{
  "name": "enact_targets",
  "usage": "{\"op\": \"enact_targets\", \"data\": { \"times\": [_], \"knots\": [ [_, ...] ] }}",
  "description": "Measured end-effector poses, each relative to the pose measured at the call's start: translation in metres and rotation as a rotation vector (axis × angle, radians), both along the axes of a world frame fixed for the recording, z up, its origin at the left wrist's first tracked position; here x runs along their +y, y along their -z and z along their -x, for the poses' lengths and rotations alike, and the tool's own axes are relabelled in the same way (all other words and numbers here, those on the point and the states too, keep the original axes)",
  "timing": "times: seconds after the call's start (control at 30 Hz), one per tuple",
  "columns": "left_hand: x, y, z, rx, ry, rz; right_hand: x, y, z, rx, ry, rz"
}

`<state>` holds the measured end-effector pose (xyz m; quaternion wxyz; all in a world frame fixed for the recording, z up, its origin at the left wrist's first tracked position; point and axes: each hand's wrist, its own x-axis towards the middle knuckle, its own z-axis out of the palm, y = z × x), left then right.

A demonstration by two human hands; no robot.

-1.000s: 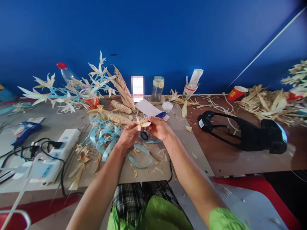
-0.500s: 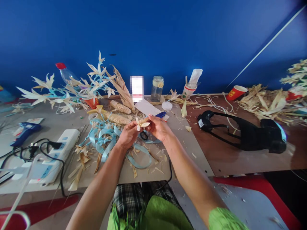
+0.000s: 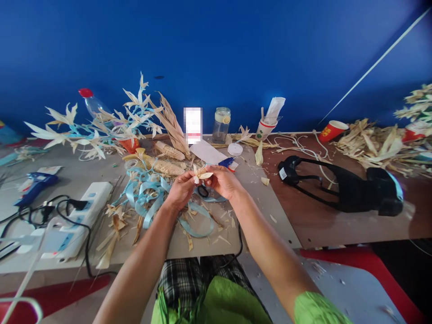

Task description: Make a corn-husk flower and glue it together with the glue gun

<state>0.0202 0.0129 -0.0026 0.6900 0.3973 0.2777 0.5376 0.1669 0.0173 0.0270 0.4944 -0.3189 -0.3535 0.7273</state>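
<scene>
Both hands are raised over the middle of the table, fingers pinched around one small corn-husk flower (image 3: 201, 174) with pale pointed petals. My left hand (image 3: 181, 190) grips it from the left, and my right hand (image 3: 222, 181) holds its right side. Under the hands lie light blue ribbon (image 3: 148, 198), black-handled scissors (image 3: 203, 191) and husk scraps. Dried corn cobs (image 3: 165, 166) lie just beyond.
A branch of husk flowers (image 3: 97, 128) on blue stems stands at the back left. A blue glue gun (image 3: 35, 184) and white power strip (image 3: 79, 216) lie left. A glass jar (image 3: 222, 123), paper cup (image 3: 266, 128), black headset (image 3: 351, 189) and husk pile (image 3: 378, 146) sit right.
</scene>
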Motion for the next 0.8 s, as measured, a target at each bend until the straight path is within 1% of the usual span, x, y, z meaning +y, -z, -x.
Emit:
{"op": "enact_targets", "data": {
  "times": [0.17,0.37,0.5,0.67,0.8],
  "knots": [
    [0.001,0.0,0.0,0.052,-0.003,-0.039,0.0,0.0,-0.002,-0.023,-0.033,0.005],
    [0.005,0.008,0.002,0.079,-0.028,-0.088,-0.003,-0.004,-0.002,-0.016,-0.042,0.011],
    [0.006,0.011,0.003,0.103,-0.041,-0.088,-0.004,-0.005,-0.001,-0.03,-0.032,0.019],
    [0.006,0.009,0.003,0.128,-0.045,-0.093,-0.004,-0.005,-0.001,-0.034,-0.037,0.02],
    [0.004,0.005,0.002,0.085,-0.006,-0.086,-0.006,-0.009,0.0,-0.001,-0.033,0.03]
  ]
}}
